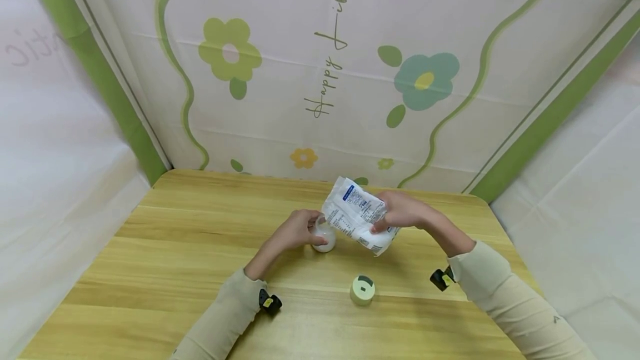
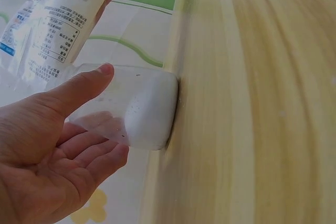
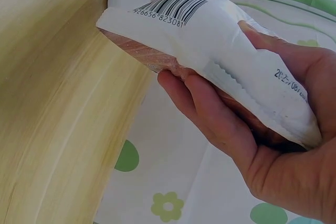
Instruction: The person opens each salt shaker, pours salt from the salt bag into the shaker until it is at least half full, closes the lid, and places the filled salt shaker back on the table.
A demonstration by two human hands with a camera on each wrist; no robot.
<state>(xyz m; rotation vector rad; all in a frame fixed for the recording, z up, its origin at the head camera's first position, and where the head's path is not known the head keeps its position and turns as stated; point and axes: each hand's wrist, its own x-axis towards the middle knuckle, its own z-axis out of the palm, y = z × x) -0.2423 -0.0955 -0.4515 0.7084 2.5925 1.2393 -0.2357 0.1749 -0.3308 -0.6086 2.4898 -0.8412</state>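
A clear jar (image 1: 326, 239) stands on the wooden table, its lower part filled with a white substance (image 2: 151, 109). My left hand (image 1: 294, 231) holds it from the left, thumb on one side and fingers on the other. In my right hand (image 1: 404, 211) is a white printed plastic bag (image 1: 353, 211), gripped between thumb and fingers and tilted toward the jar. The bag's far end overlaps the jar's mouth in the head view. A barcode and a pinkish back panel of the bag (image 3: 178, 11) show in the right wrist view. The bag's opening is hidden.
A pale green round lid (image 1: 362, 290) with a dark grey patch lies on the table (image 1: 165, 271), nearer the body than the jar. Behind the table's back edge hangs a white curtain (image 1: 280, 126) with printed flowers. More curtain panels hang at both sides.
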